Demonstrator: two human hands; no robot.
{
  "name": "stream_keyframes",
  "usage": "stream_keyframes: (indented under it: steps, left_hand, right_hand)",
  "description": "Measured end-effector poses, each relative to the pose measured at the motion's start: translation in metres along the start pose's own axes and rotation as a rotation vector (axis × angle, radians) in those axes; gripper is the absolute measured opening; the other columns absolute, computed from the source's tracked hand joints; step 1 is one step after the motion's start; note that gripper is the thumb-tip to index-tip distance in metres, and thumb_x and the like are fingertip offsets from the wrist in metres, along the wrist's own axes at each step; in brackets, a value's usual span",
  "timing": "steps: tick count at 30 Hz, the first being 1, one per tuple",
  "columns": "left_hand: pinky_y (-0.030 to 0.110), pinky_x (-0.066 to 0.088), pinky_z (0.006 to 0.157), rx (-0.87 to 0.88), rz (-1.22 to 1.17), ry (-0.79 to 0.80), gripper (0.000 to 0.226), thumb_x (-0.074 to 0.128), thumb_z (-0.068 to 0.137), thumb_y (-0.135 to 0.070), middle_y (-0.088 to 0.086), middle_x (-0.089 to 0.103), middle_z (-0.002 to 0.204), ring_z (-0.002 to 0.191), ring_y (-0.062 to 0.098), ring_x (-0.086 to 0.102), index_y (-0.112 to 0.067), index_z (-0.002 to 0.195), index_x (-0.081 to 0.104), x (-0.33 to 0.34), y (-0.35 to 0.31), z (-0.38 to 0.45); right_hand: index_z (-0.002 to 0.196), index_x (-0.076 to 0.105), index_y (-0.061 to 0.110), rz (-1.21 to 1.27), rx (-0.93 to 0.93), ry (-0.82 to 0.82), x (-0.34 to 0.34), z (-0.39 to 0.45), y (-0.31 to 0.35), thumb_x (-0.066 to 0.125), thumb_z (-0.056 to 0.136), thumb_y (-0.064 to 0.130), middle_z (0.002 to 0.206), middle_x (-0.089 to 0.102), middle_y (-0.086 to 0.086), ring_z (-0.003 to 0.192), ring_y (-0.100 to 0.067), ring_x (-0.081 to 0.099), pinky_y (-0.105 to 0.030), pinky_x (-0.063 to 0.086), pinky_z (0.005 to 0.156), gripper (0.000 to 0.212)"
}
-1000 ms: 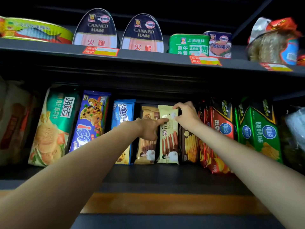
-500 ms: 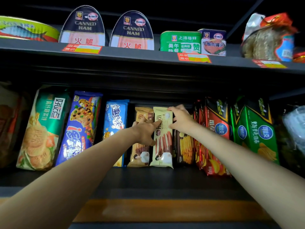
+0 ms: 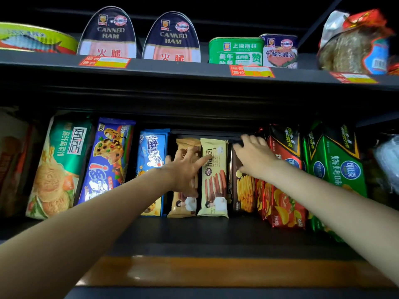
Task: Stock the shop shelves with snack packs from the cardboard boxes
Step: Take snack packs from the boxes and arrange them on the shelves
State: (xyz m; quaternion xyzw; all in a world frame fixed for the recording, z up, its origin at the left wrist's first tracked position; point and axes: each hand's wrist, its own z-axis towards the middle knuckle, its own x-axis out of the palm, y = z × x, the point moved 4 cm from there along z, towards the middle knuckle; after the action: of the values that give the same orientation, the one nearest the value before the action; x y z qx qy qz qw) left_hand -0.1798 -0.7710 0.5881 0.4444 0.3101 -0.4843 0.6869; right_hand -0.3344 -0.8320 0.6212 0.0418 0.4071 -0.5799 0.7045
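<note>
left hand (image 3: pixel 185 169) grip wide, blurred, covering tan pack (image 3: pixel 185 203) | right hand (image 3: pixel 254 156) grip wide, hiding brown pack (image 3: pixel 244 190) top

Shelf pack colours, lower row.
Cream wafer pack (image 3: pixel 213 178) with brown sticks; tan wafer pack (image 3: pixel 187 145); dark brown pack (image 3: pixel 244 190) with yellow sticks; blue cookie pack (image 3: pixel 108 160), multicoloured chips; red chip bag (image 3: pixel 282 190); green chip bag (image 3: pixel 336 167).
</note>
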Motion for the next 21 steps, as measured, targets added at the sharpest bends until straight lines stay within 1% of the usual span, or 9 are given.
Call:
stream_keyframes:
  steps: [2,3,5,8,10,12,13,17,21]
  left_hand:
    - [0.059,0.003,0.112,-0.006,0.184,0.082,0.12,0.068,0.073,-0.056,0.015,-0.029,0.151,0.139,0.042,-0.019,-0.025,0.144,-0.024,0.013,0.005,-0.002]
    - [0.057,0.001,0.113,-0.009,0.284,0.092,0.123,0.067,0.072,-0.058,0.019,-0.03,0.149,0.138,0.042,-0.021,-0.018,0.143,-0.025,0.018,0.007,-0.002]
    - [0.054,0.001,0.114,0.003,0.483,0.043,0.125,0.064,0.072,-0.063,0.027,-0.024,0.149,0.139,0.044,-0.017,-0.007,0.143,-0.023,0.023,0.007,0.001]
    - [0.051,0.001,0.116,0.027,0.603,-0.006,0.122,0.062,0.075,-0.059,0.032,-0.022,0.148,0.139,0.047,-0.013,0.0,0.142,-0.022,0.025,0.003,0.007]
    - [0.051,0.001,0.116,0.045,0.636,-0.035,0.11,0.055,0.084,-0.051,0.033,-0.024,0.146,0.138,0.048,-0.015,0.003,0.14,-0.023,0.028,0.001,0.01]
    - [0.051,0.001,0.116,0.056,0.648,-0.064,0.092,0.043,0.094,-0.04,0.034,-0.022,0.146,0.137,0.047,-0.015,0.005,0.14,-0.022,0.03,-0.001,0.011]
    - [0.051,0.001,0.116,0.057,0.654,-0.072,0.089,0.041,0.096,-0.038,0.034,-0.022,0.147,0.138,0.047,-0.015,0.007,0.139,-0.022,0.03,-0.001,0.011]
    - [0.05,0.002,0.117,0.035,0.674,-0.068,0.111,0.052,0.085,-0.054,0.034,-0.023,0.146,0.139,0.046,-0.014,0.01,0.138,-0.022,0.026,0.004,0.008]
    - [0.049,0.0,0.117,0.018,0.628,-0.067,0.11,0.052,0.085,-0.054,0.033,-0.021,0.147,0.14,0.044,-0.013,0.009,0.139,-0.021,0.021,0.009,0.007]
  right_hand:
    - [0.147,0.014,0.0,-0.32,-0.04,0.103,0.013,-0.008,0.003,0.061,0.088,0.035,0.153,0.012,-0.025,0.143,-0.038,0.01,-0.052,0.001,0.115,0.083]
    - [0.148,0.008,-0.001,-0.409,-0.047,0.145,0.02,-0.011,0.004,0.06,0.087,0.037,0.154,0.007,-0.026,0.143,-0.039,0.005,-0.054,-0.004,0.113,0.089]
    - [0.147,0.001,-0.003,-0.483,-0.04,0.196,0.033,-0.011,0.007,0.059,0.088,0.041,0.154,0.003,-0.028,0.143,-0.04,0.0,-0.057,-0.01,0.111,0.094]
    - [0.146,0.001,-0.005,-0.487,-0.039,0.201,0.039,-0.008,0.01,0.057,0.089,0.04,0.153,0.006,-0.029,0.143,-0.041,0.004,-0.059,-0.011,0.109,0.092]
    - [0.146,0.002,-0.005,-0.485,-0.045,0.179,0.038,-0.008,0.011,0.056,0.09,0.037,0.153,0.008,-0.029,0.143,-0.041,0.007,-0.06,-0.011,0.109,0.089]
    - [0.147,0.004,-0.005,-0.483,-0.052,0.155,0.036,-0.009,0.011,0.054,0.091,0.036,0.152,0.011,-0.029,0.142,-0.041,0.01,-0.06,-0.01,0.109,0.085]
    - [0.147,0.006,-0.004,-0.478,-0.054,0.139,0.036,-0.009,0.011,0.054,0.091,0.035,0.152,0.013,-0.028,0.142,-0.04,0.013,-0.06,-0.01,0.109,0.083]
    - [0.146,0.015,-0.002,-0.413,-0.058,0.066,0.028,-0.011,0.009,0.05,0.092,0.025,0.149,0.024,-0.024,0.138,-0.037,0.023,-0.058,-0.008,0.111,0.07]
    - [0.146,0.016,0.0,-0.321,-0.055,0.014,0.014,-0.013,0.006,0.051,0.093,0.028,0.15,0.023,-0.022,0.139,-0.034,0.022,-0.054,-0.006,0.113,0.07]
